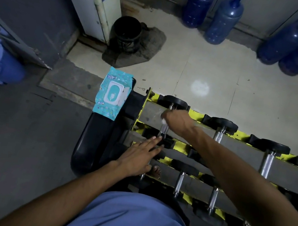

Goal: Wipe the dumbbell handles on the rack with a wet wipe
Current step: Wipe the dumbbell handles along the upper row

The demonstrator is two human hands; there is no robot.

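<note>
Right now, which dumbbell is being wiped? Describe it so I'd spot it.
Find the yellow-and-black rack. On its top row, take the dumbbell nearest the blue wipes pack. Unlike its neighbours, its handle is gripped by the right hand.

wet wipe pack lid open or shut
Shut. The white flip lid lies flat and flush on the teal wet wipe pack, with no wipe poking out. The pack rests on a black object beside the rack.

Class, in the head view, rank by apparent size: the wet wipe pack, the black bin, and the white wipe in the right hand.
1. Black bin
2. Wet wipe pack, nearly alike; it sits nearer, so unsure
3. White wipe, clearly smallest
</note>
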